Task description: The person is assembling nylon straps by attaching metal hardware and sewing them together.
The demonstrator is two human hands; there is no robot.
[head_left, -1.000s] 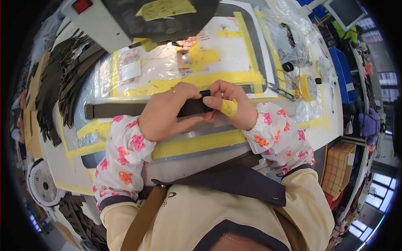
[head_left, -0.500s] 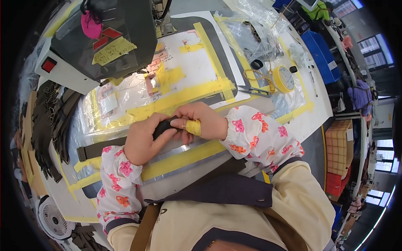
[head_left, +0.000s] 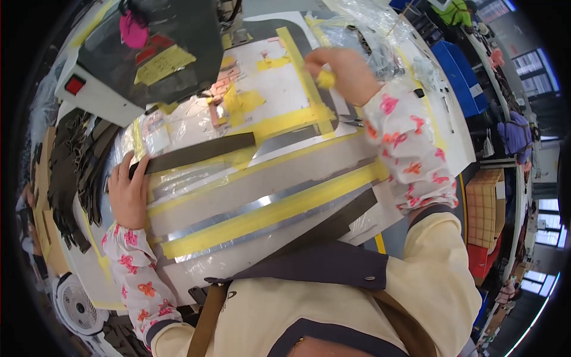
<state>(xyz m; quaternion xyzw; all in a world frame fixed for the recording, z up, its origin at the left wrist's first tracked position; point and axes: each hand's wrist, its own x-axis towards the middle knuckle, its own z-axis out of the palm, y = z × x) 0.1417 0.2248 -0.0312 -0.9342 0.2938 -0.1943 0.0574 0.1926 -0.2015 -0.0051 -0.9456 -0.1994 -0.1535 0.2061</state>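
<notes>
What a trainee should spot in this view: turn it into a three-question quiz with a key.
1. Which of the person's hands touches a dark strap?
2. True or false: the white fan stands on the person's right.
3. Fill in: the right hand wears a ____ wrap.

Key:
1. The left hand.
2. False; the white fan is on the left.
3. Yellow.

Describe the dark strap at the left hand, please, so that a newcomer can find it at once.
Find the machine at the upper left, then look below it to the left hand. From there the dark strap runs rightward, slightly upward. Unlike the bunched straps at the far left, it lies singly, its left end at that hand.
</notes>
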